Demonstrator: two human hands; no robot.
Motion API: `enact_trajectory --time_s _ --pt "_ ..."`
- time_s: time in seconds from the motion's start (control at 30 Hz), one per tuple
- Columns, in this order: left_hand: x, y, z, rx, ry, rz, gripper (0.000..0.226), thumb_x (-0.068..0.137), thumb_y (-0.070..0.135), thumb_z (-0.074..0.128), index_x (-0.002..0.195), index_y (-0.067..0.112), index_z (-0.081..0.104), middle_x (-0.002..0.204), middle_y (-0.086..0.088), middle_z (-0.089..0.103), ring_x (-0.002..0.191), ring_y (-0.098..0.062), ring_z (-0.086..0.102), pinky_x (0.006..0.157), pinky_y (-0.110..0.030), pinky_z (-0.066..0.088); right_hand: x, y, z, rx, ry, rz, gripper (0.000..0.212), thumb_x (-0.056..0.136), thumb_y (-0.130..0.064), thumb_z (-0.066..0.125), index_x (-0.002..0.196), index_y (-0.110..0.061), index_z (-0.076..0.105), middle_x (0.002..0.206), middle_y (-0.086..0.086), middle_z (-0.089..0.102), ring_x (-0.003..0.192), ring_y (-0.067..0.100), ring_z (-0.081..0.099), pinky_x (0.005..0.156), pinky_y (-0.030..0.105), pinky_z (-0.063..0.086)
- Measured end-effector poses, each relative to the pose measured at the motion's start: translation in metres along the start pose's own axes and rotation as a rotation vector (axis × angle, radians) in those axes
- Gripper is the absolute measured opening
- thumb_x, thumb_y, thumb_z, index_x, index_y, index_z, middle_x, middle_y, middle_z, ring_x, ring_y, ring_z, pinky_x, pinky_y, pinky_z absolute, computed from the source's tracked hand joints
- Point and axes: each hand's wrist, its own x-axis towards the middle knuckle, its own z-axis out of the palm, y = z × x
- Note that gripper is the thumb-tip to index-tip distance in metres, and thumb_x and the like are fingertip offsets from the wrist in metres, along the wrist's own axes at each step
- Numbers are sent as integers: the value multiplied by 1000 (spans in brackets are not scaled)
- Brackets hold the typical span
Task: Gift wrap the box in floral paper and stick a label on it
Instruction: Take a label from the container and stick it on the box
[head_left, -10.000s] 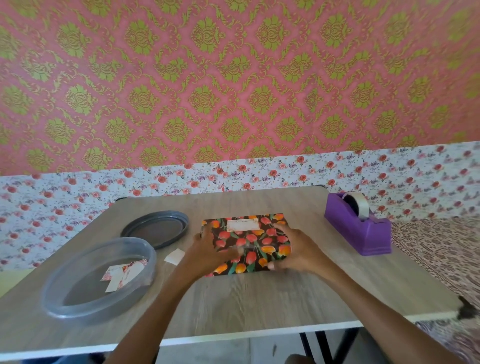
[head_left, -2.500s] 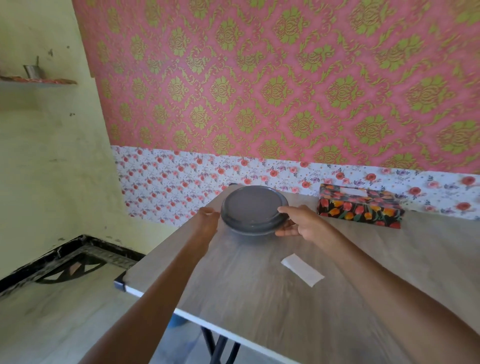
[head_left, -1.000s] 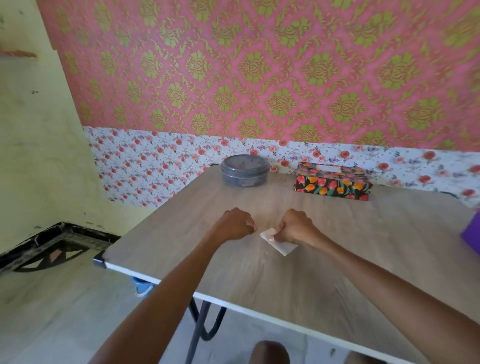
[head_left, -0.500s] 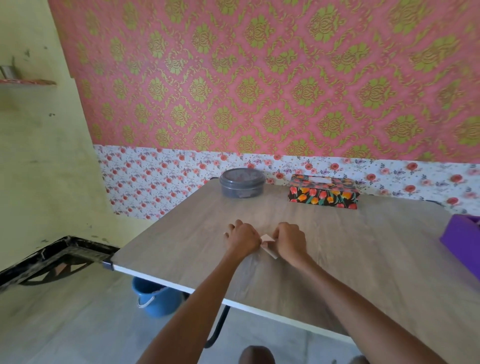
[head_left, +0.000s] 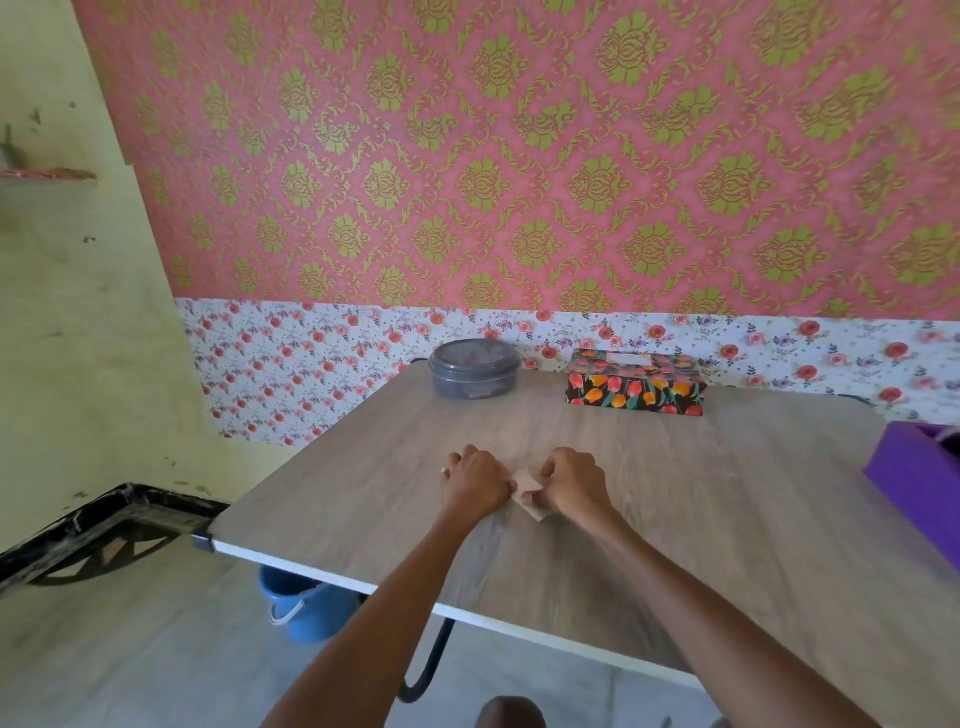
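Small pale rectangular paper slip (head_left: 527, 492) pinched at frame centre between curled left hand (head_left: 475, 483) and right hand (head_left: 571, 483), above matte wood-grain table (head_left: 701, 519). Floral-wrapped box (head_left: 636, 389) laid flat upper centre-right, beside round grey lidded tub (head_left: 474, 370).

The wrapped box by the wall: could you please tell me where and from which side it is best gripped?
Probably by its two short ends, one hand from each side. The wrapped box lies flat, long side towards the person, its ends look clear, and the grey container stands apart on its left.

Pink damask wall (head_left: 519, 156), wooden table (head_left: 675, 545)
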Motion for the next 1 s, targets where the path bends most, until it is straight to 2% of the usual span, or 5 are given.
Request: enact_trajectory --time_s 0.27,0.53,0.7,0.9,1.0 --pt "-3 11 -11 -477 53 71 5 83 13 73 86 15 70 85 -4 69 79 -18 63 73 -32 54 6 11 -18 413 22 -17 15 82 -21 77 95 -21 71 105 -2 68 89 12 58 68 21 46" --pt "19 43 -47 -1237 -149 20 10 97 15 58 98 8 65 98 -13 71 82 -25 72 68 -33 59 45 5 -67 865 -23 -73 21 79 -4 75 97 -11 69 100 8 70 90 21 67 58 25 53" --pt "100 61 -51 -1346 -297 -55 11 93 13 63 102 7 66 98 -16 71 81 -25 72 72 -32 61 123 -1 -82 891 19 -158 16 80 7 70 93 -2 73 98 11 71 87 20 67 56 21 53" --pt "179 86 -53 -1214 -177 -36 13 86 -3 67 92 8 69 87 -8 70 70 -14 70 62 -25 58 191 -9 -98 1127 -66 -38 29 94 2 46 88 -3 75 91 11 73 77 20 70 58 23 54" --pt "200 103 -70 -1163 -186 1 15 87 -5 66 95 7 70 82 -8 70 74 -18 69 60 -24 55 204 -18 -127 1089 -118 -27 17 91 -3 57 89 -5 74 82 5 72 70 14 70 54 22 52"
